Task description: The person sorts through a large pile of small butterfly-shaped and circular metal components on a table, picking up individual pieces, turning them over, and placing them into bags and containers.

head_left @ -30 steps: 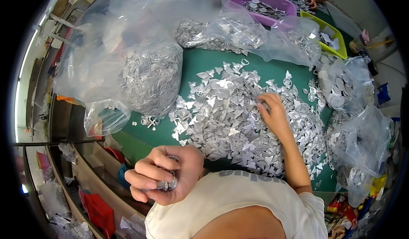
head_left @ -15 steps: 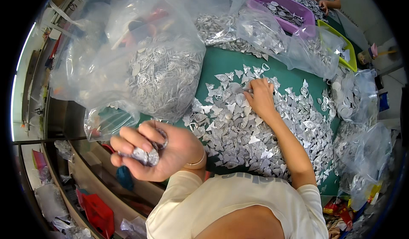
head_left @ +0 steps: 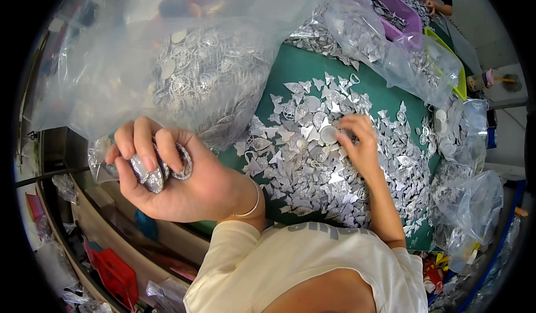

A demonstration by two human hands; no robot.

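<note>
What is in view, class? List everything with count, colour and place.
metal pieces: too many to count, silver, heaped mid-table
tabletop: one, green, beneath heap
large plastic bag: one, clear, left
other plastic bags: several, clear, far, right edges
tub: one, purple, far right
tray: one, yellow-green, beside tub
large object: one, red, lower left
clutter: uncountable, red and yellow, lower right
co-worker's hands: two, far right
shirt: one, cream, bottom
left hand: one, left, gripping silver pieces
right hand: one, over heap, at grey disc

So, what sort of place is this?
Probably a small-parts workshop: a heap of silvery pieces lies on a green table, and a large clear bag and a purple tub hold more.
</note>
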